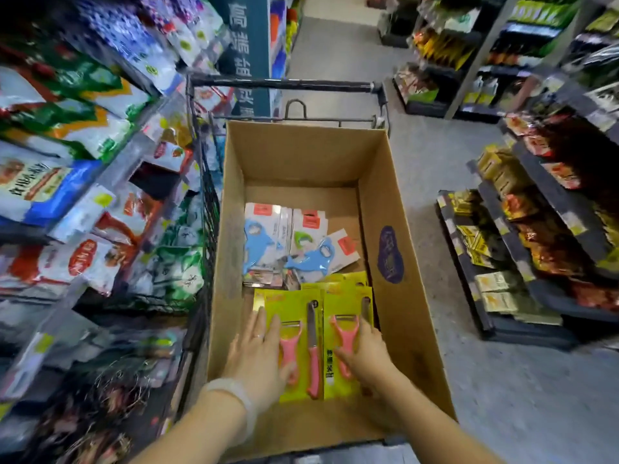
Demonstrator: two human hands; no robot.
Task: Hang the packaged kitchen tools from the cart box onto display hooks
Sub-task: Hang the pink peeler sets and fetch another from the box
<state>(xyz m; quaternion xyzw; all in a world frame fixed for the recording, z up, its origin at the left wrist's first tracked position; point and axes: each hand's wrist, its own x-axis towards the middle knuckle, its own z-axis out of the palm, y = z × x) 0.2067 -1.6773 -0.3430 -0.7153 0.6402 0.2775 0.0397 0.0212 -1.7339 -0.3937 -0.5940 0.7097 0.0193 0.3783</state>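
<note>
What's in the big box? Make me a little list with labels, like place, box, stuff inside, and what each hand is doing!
place: shop aisle between stocked shelves
box: open cardboard box in a cart
near stuff: yellow packs with pink peelers and knives
far stuff: white packs with blue and green tools
left hand: fingers straight, flat on the left yellow pack
right hand: fingers resting on the right yellow pack
hung yet: nothing

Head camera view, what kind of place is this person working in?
Most likely a grocery store aisle. Shelves of bagged goods line the left, more stocked racks stand right, and a cart carries a box of carded tools that both hands reach into.
</note>
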